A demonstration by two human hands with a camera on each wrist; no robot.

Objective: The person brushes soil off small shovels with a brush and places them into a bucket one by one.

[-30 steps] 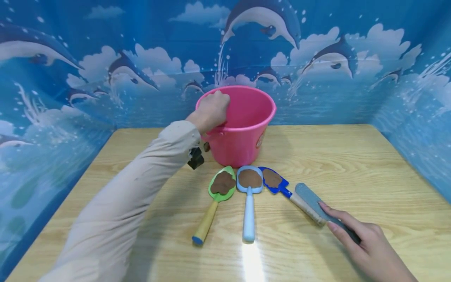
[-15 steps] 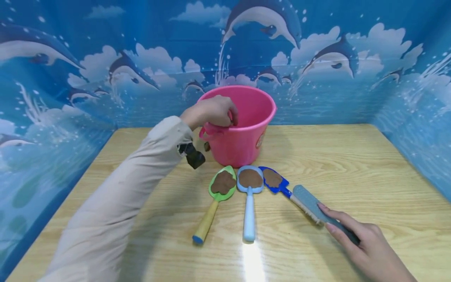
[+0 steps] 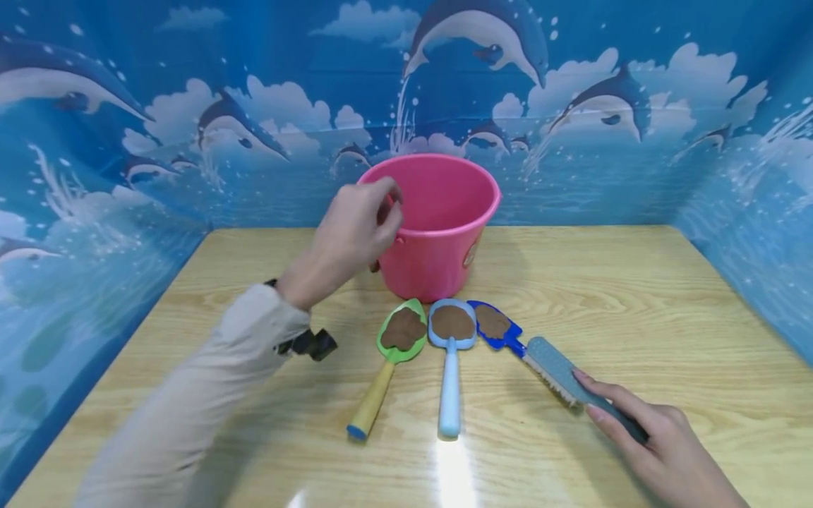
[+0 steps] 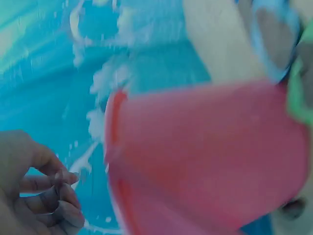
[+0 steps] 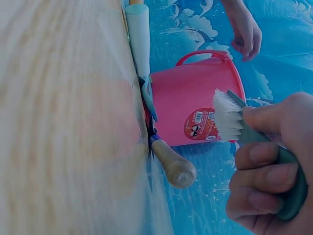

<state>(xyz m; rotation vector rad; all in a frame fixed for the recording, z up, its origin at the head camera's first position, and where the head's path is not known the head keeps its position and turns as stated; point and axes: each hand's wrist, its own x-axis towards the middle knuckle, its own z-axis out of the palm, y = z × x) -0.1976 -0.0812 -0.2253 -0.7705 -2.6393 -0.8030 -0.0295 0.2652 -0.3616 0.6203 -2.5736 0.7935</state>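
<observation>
A pink bucket (image 3: 425, 267) stands upright at the back of the table. My left hand (image 3: 348, 233) hovers at its near-left rim, fingers loosely curled; the left wrist view shows nothing held and the hand (image 4: 44, 193) apart from the bucket. My right hand (image 3: 663, 437) grips the dark handle of a grey-blue brush (image 3: 552, 363) with white bristles (image 5: 227, 115). The brush lies over the wooden handle (image 5: 176, 169) of a dark blue toy shovel, largely hiding it in the head view. That shovel's blade (image 3: 511, 337) bears a brown patch.
Left of the blue shovel lie a light-blue shovel (image 3: 449, 388) and a green shovel (image 3: 371, 402) with a yellow handle, both with brown patches on their blades. A small dark thing (image 3: 375, 267) shows beside the bucket. A dolphin-print backdrop (image 3: 286, 85) encloses the table (image 3: 610, 275).
My left hand has come out of the bucket, moving left and toward me past the rim. The brush has shifted slightly toward me; the shovels and bucket stay put.
</observation>
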